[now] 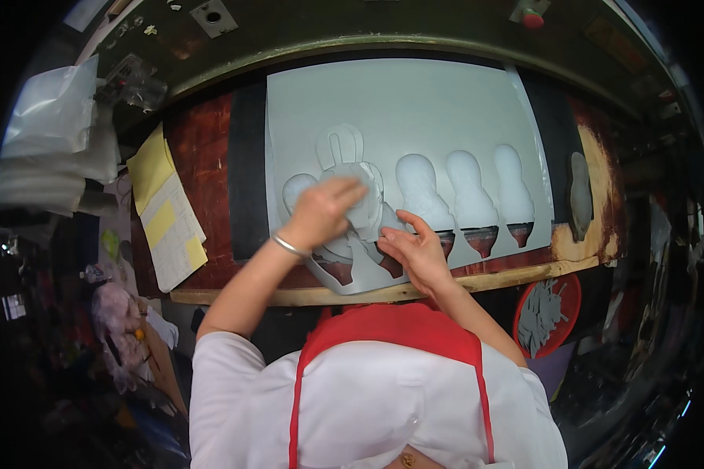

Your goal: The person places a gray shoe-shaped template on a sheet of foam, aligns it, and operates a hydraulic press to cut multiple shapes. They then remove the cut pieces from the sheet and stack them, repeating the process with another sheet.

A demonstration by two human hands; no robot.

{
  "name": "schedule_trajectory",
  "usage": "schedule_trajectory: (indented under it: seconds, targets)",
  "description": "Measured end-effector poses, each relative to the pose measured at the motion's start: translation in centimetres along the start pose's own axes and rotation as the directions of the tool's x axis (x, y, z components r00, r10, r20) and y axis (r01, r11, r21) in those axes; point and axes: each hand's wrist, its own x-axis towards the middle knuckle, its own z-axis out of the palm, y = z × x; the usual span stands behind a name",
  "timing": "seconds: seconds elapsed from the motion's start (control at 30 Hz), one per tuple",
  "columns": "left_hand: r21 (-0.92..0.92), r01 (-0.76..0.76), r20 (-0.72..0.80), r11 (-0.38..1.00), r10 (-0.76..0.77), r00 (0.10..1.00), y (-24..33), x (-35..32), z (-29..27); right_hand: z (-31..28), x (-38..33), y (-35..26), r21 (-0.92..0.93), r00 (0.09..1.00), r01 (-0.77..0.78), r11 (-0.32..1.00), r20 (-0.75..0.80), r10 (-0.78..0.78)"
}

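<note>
A large pale grey sheet (383,102) lies on the work surface, with openings cut along its near edge. Over a small stack of pale, rounded cut pieces (373,181) at its left is my left hand (328,209); motion blurs its fingers, so their grip is unclear. A loop-shaped piece (339,142) with a slot shows beyond the stack. My right hand (417,248) has thumb and fingers apart, touching the sheet's near part beside the stack. To its right are whitish sole-shaped areas (422,187), above dark red gaps in the sheet.
A grey sole-shaped object (580,195) lies at the table's right end. Handwritten sheets and yellow notes (168,223) are at the left. Below the wooden front edge (524,273), a red basket (572,301) holds grey strips. Clear plastic bags (55,117) hang at far left.
</note>
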Motion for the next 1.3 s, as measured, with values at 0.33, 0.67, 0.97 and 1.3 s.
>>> schedule_trajectory:
  seconds: [0.33,0.67,0.97,1.3]
  targets:
    - [-0.326,-0.04,0.038,0.945,0.055,0.998,-2.7,-3.8,2.9,2.4,1.2,-0.4,0.065,0.994,-0.091,0.994,-0.057,0.094]
    - [-0.363,-0.083,0.008,0.928,0.092,0.996,-2.9,-3.8,2.8,4.0,3.5,-1.4,-0.045,0.985,-0.174,0.984,-0.004,0.174]
    - [-0.442,0.138,-0.29,0.886,-0.287,0.913,-2.9,0.7,1.2,7.9,7.2,-7.2,-0.31,0.929,0.367,0.877,0.166,-0.33]
    - [-0.606,-0.038,-0.723,0.795,-0.53,0.444,-2.8,1.1,-4.6,2.6,0.6,-2.4,-0.748,0.836,0.52,0.412,0.346,-0.427]
